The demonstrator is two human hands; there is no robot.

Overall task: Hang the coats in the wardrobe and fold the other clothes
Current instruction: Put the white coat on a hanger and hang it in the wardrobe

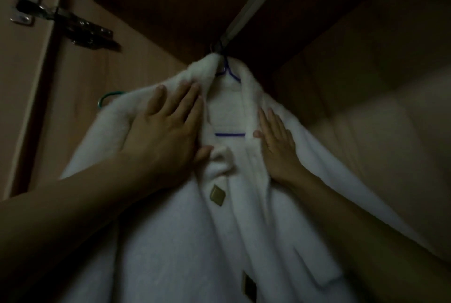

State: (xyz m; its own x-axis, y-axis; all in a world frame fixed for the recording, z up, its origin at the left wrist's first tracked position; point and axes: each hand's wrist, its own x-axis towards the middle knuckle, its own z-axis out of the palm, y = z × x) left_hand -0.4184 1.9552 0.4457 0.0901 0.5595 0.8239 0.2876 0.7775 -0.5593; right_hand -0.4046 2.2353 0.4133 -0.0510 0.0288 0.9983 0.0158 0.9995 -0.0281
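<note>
You are smoothing the white coat (185, 241), hanging on its blue hanger (230, 75) just above both flat, spread hands: left hand (166, 129), right hand (277, 144). Keep pressing the lapels outward evenly.

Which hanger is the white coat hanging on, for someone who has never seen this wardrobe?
Follow the metal rail down to the white coat. In its open collar shows the blue hanger, hooked on the rail. The green hanger peeks out left of the coat instead.

Metal door hinge (66, 24) top left; green hanger (107, 97) nearby.
</note>
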